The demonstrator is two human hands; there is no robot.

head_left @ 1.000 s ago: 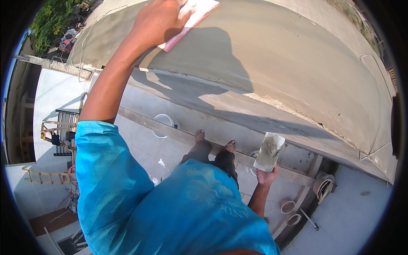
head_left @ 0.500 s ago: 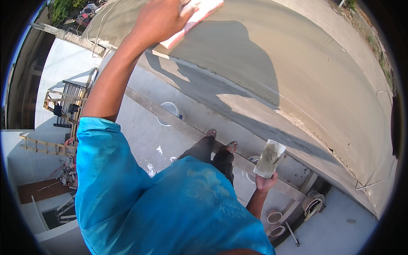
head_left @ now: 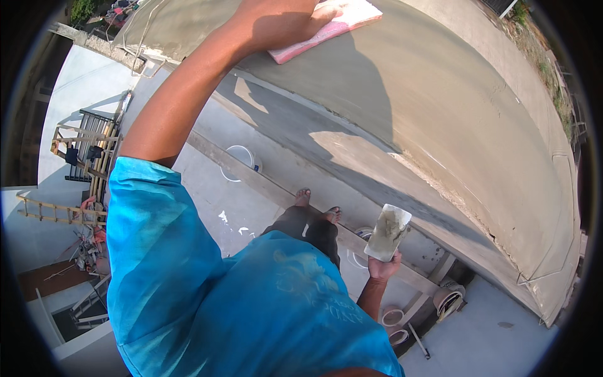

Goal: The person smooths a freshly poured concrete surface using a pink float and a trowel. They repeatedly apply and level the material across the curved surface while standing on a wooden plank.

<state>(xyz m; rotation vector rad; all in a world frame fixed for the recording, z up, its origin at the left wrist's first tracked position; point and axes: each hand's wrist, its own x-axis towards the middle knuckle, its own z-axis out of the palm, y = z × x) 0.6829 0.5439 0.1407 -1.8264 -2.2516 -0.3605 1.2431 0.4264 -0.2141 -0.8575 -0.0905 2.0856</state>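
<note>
My left hand (head_left: pixel 292 22) grips a flat white-and-pink pad (head_left: pixel 355 17) against the grey, freshly plastered surface (head_left: pixel 458 94) at the top of the head view; its fingertips are partly hidden. My left arm stretches up from a blue sleeve. Lower right, my right hand (head_left: pixel 384 265) holds a rectangular plate-like tool (head_left: pixel 387 234), smeared with wet grey mortar, out in front of my body. A shadow falls across the plaster below the pad. The ledge's edge (head_left: pixel 402 154) looks rough and chipped along its length.
My bare-toed feet stand on a narrow plank (head_left: pixel 226 160) above a pale floor. Buckets (head_left: pixel 242 152) sit below, with more containers (head_left: pixel 448 295) at lower right. At left are bamboo ladders (head_left: pixel 59 210), a dark rack (head_left: pixel 88 147) and piled debris. A pale wall surrounds them.
My left hand and the pad have moved right along the plaster. The whole view has shifted slightly. The tool in my right hand stays held low at the right.
</note>
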